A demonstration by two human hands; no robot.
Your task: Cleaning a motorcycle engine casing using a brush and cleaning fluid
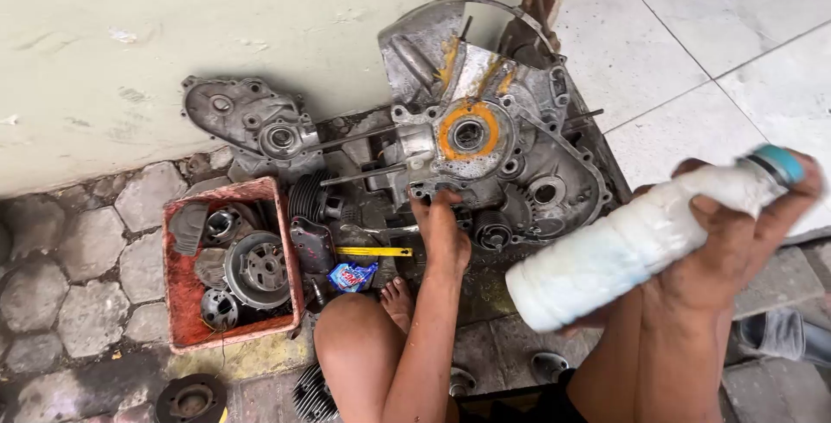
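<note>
Nearest the camera, the right hand [736, 232] is wrapped tightly around one white plastic bottle [632, 241]. The bottle lies tilted, its long axis running from its rounded bottom at lower left up to a blue cap [779, 161] at upper right, where a finger presses against the cap. It is held in the air above the person's right knee, well apart from the metal parts on the ground.

Further out, the left hand [440, 228] reaches forward with its fingers curled over the lower edge of a large grey engine case [493, 142], gripping that rim. The case has a round opening ringed with orange.

Just left of the left arm lie a small crumpled blue sachet [352, 277] with red markings and one flat yellow strip [374, 251]. Left of those stands one red tray [177, 289] holding several round metal parts. Beyond it, one grey engine cover [251, 124] leans against the pale wall [173, 42].
</note>
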